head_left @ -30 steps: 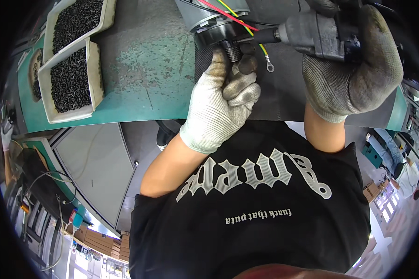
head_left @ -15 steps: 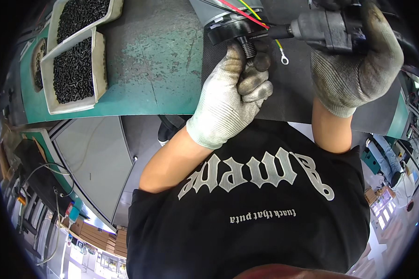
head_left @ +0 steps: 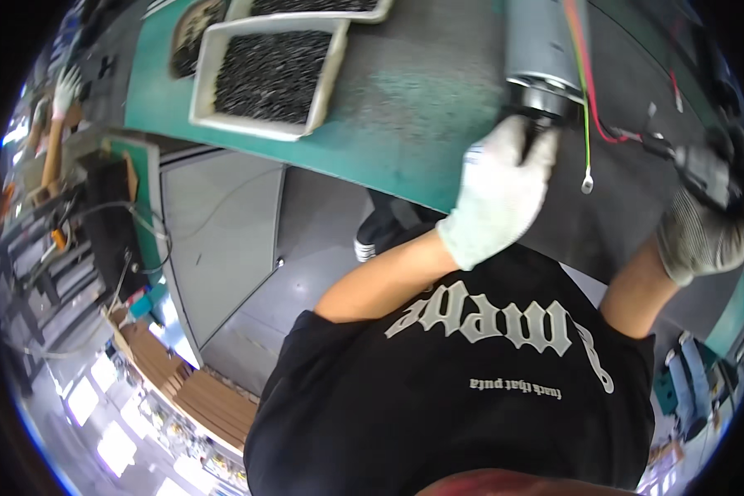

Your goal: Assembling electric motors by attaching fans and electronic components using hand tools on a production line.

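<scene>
The power tool [head_left: 706, 172] is now moved away from the black end [head_left: 539, 113] of the grey cylinder [head_left: 541, 41], toward the right. The gloved left hand [head_left: 502, 194] grasps this black end with thumb and fingers. The gloved right hand [head_left: 703, 236] is closed around the tool, though blurred. The cylinder lies ahead of the left hand, on the dark mat [head_left: 583, 227]. Beside it run a red wire [head_left: 585, 70] and a yellow-green wire [head_left: 588, 136]. Further left, a white bin [head_left: 334, 78] with small black pieces [head_left: 264, 78] stands on the green table [head_left: 388, 169].
</scene>
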Demonstrator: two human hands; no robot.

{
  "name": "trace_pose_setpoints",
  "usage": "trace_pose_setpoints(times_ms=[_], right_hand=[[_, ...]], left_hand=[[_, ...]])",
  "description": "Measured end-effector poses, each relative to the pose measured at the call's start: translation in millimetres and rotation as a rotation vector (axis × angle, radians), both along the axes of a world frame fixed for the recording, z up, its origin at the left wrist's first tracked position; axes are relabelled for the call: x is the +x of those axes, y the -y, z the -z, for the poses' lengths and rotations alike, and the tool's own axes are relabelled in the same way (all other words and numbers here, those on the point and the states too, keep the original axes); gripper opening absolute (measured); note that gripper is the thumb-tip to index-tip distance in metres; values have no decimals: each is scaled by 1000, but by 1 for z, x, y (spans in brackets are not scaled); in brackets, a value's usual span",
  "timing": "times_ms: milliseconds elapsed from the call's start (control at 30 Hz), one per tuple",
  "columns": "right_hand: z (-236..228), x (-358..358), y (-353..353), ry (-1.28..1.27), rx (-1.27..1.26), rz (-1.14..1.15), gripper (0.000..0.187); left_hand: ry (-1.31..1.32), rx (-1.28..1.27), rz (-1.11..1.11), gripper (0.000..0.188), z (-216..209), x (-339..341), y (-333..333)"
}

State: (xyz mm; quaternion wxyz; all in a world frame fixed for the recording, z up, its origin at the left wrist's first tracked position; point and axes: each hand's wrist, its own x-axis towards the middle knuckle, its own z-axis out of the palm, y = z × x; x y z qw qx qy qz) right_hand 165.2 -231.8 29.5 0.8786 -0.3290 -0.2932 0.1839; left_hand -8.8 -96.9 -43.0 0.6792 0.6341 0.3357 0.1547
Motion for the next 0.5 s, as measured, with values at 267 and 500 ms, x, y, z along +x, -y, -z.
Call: trace_pose_setpoints(times_ms=[267,500], right_hand=[[4,-11,-12,182,-149,282,34],[7,-13,17,137,-216,397,35]], left_hand=[[-50,431,219,24,4,0,-12],[-512,1290,-274,20,-41,-77,-187]])
